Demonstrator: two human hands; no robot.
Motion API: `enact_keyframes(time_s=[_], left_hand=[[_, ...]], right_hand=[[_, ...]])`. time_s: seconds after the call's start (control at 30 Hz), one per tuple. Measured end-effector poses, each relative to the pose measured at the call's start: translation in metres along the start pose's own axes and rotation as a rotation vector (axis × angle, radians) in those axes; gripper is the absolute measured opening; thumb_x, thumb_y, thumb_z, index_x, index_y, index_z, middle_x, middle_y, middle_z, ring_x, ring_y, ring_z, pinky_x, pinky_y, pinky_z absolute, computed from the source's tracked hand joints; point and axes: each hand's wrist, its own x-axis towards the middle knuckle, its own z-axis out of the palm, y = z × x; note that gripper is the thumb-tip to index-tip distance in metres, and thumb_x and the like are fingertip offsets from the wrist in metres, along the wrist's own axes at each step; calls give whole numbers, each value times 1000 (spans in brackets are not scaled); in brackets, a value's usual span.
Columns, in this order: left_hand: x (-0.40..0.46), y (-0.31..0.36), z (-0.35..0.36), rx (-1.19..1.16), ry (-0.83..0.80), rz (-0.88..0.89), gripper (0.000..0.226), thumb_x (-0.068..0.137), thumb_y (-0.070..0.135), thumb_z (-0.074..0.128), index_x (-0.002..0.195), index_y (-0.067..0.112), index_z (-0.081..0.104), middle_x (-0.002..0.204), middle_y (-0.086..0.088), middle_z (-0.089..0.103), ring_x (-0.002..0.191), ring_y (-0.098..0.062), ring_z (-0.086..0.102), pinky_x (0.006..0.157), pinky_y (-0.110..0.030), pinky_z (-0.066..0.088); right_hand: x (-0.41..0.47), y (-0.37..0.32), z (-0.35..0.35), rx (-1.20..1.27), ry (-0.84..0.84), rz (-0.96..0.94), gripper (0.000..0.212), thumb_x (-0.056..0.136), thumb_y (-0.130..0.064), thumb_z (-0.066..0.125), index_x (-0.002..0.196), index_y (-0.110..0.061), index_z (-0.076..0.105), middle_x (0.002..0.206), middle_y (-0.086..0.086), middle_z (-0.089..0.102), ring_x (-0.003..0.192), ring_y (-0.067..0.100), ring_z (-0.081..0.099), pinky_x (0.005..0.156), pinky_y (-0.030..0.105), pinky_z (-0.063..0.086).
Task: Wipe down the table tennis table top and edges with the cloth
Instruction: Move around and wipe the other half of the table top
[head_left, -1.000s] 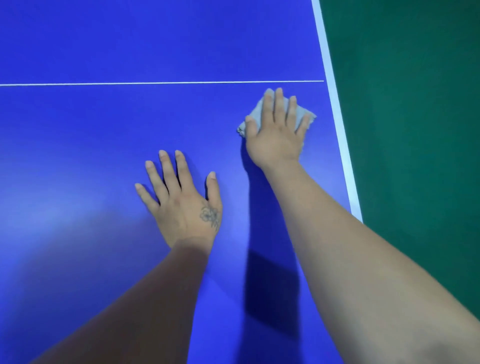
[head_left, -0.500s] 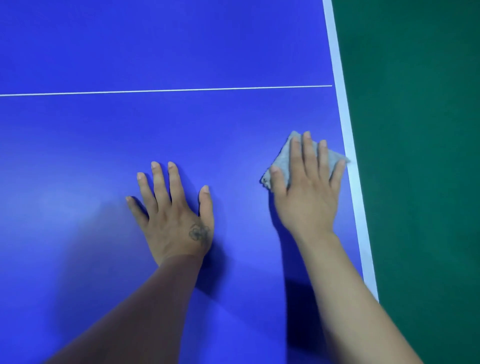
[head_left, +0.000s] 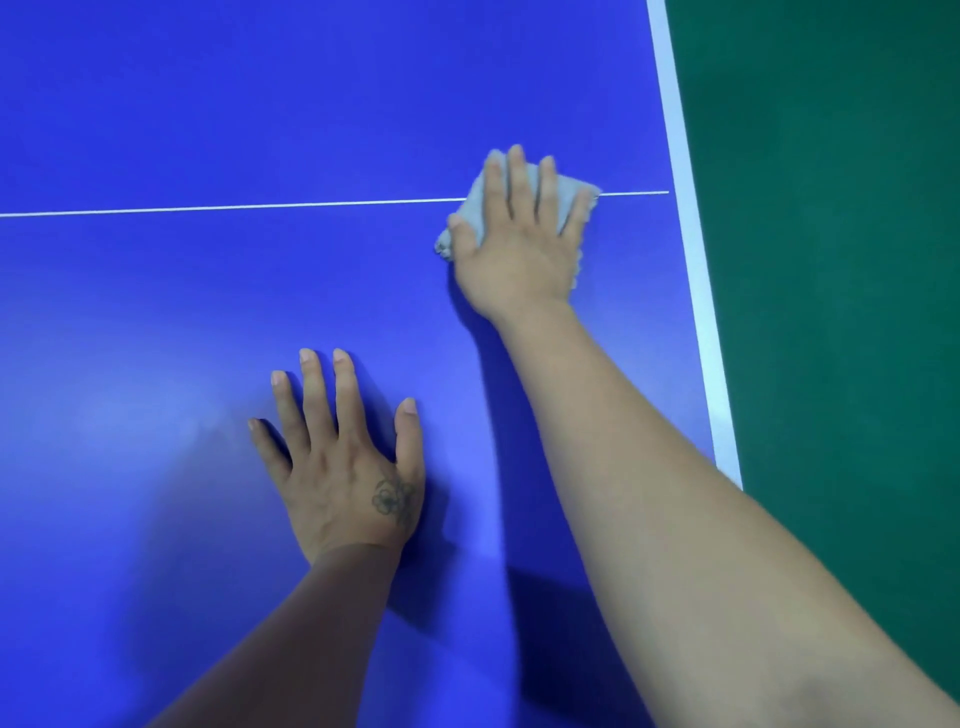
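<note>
Table tennis table (head_left: 156, 104) top, blue, fills most of the view; thin white centre line (head_left: 234, 208) runs across it from the left. Left hand (head_left: 343, 467) flat on the blue surface, fingers straight and spread, holding nothing, flower tattoo (head_left: 393, 500) near the thumb base. Right hand (head_left: 519, 244) further up, fingers straight, palm pressing grey cloth (head_left: 569, 195) onto the top, over the centre line, near the white edge stripe (head_left: 691, 260). Green floor (head_left: 831, 260) beyond the edge at right.

Grey cloth (head_left: 475, 208) flat on blue table top (head_left: 260, 104), over white line.
</note>
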Motion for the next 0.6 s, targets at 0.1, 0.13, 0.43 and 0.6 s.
enact_keyframes(time_s=[0.1,0.13,0.43,0.6], left_hand=[[0,-1,0,-2,-6,0,81,101,68,27,170,24,21,179,-2,13,166,-28,3,131,-60,5],[0,-1,0,-3,-6,3,81,101,68,27,170,24,21,179,-1,12,166,-28,3,131,-60,5],[-2,0,0,8,25,10,82,101,67,29,169,21,22,178,-3,15,165,-30,7,130,-62,8],[-1,-1,1,13,47,18,82,102,67,29,169,19,23,178,-4,17,165,-31,8,130,-62,9]], right_hand=[[-44,-14,12,-1,41,-109,73,110,-56,26,173,-21,11,181,-2,7,167,27,-1,129,64,-5],[-62,-12,15,8,71,-128,73,110,-56,28,172,-21,15,180,-2,11,167,27,3,130,64,-2],[-144,94,-2,-26,102,109,70,108,-57,26,170,-26,25,179,4,15,166,30,8,131,63,2],[-64,117,-16,23,124,242,71,106,-62,26,170,-32,25,179,16,5,166,36,1,132,58,1]])
